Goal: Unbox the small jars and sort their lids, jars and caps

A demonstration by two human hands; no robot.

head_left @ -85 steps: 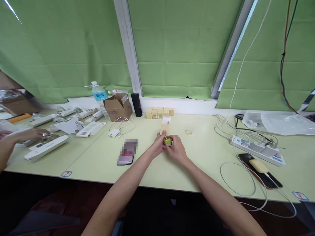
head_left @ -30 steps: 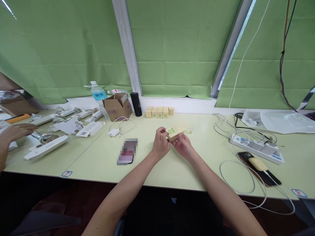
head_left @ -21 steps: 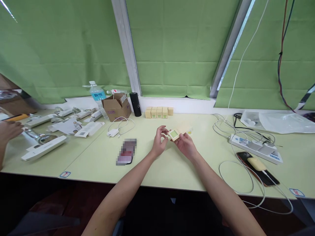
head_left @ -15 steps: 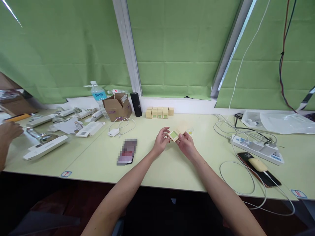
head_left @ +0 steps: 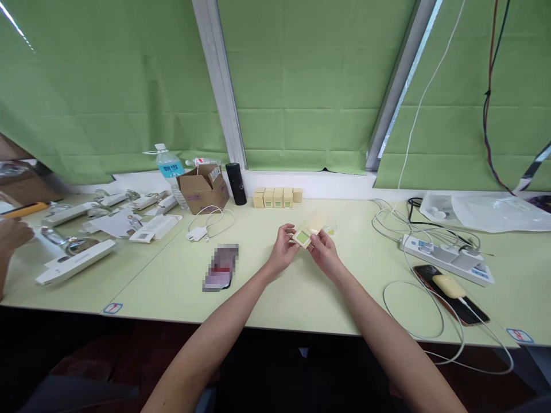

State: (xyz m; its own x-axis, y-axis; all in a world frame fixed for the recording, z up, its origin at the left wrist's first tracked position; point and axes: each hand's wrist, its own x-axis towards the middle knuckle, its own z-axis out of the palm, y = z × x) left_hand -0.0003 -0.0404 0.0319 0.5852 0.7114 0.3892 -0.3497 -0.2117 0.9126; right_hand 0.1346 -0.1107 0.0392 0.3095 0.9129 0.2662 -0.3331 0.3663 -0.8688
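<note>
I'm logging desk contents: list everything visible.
Blinds: several, green, back
Small boxes: five, cream, back
Cartons: at least two, brown, left
Cylinder: one, black, back
Bottles: two, clear, back
Charger: one, white, left
Phones: two, dark, left, right
Case: one, yellow, right
Power strip: one, white, right
Cables: several, mostly white, right
Bag: one, translucent, right
Slim boxes: several, white, left
Metal fittings: several, silver, left
Bar: one, orange, left
Co-worker's hand: one, bare, left
Container: one, clear, centre
Held box: one, cream, centre
Left hand: one, bare, centre
Right hand: one, bare, centre
</note>
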